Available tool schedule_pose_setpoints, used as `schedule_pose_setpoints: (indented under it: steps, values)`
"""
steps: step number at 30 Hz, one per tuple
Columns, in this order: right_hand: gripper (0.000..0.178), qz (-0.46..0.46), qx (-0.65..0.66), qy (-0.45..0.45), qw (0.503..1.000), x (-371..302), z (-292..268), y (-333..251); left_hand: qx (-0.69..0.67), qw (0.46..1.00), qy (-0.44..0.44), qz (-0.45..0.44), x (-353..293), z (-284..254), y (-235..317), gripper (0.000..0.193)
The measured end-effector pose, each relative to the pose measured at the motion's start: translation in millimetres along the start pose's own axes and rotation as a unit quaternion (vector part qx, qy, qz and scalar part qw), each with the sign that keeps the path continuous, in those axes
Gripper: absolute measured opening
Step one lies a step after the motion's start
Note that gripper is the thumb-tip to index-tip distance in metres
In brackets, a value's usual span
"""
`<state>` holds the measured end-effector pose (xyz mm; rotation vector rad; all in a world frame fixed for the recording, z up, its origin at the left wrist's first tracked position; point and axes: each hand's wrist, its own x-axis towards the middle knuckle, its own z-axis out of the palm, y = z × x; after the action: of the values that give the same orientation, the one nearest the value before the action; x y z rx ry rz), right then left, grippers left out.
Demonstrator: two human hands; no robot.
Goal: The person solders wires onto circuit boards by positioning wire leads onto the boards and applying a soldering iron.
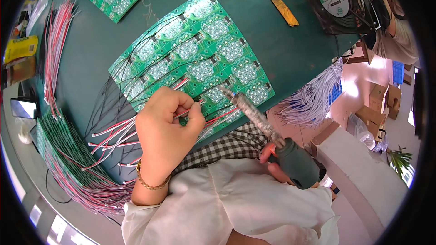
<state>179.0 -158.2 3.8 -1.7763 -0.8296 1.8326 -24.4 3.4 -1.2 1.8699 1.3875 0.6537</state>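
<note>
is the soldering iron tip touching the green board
Touching, as far as the head view shows: the soldering iron tip lies right on the green board with no gap visible, near the wire in the left hand.

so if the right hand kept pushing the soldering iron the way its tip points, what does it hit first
Probably the green circuit board panel: the right hand aims the soldering iron up-left, its tip already at the panel's near edge, though depth is unclear.

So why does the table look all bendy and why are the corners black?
Head view: the fisheye lens curves the dark green table and the green circuit board panel toward the rim; black corners are the lens edge; the floor with cardboard boxes at right is washed out pale by bright light; the left hand and the soldering iron look fairly sharp.
</note>
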Motion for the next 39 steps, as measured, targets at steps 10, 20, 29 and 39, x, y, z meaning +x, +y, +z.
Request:
schedule_pose_setpoints:
  steps: [10,20,29,39]
  values:
    - [0.042,-0.165,-0.246,0.065,0.953,-3,4,43,0.030,0.999,-0.008,0.036,1,0,-2,0.015]
    - [0.046,0.300,0.008,0.054,0.953,10,8,-18,0.033,0.999,-0.008,0.011,1,1,0,0.015]
    - [0.023,0.089,-0.079,0.058,0.991,-1,4,2,0.033,0.999,-0.003,0.025,2,2,-1,0.016]
    - [0.042,0.017,-0.108,0.074,0.991,-8,6,31,0.034,0.999,0.002,0.029,3,2,0,0.017]
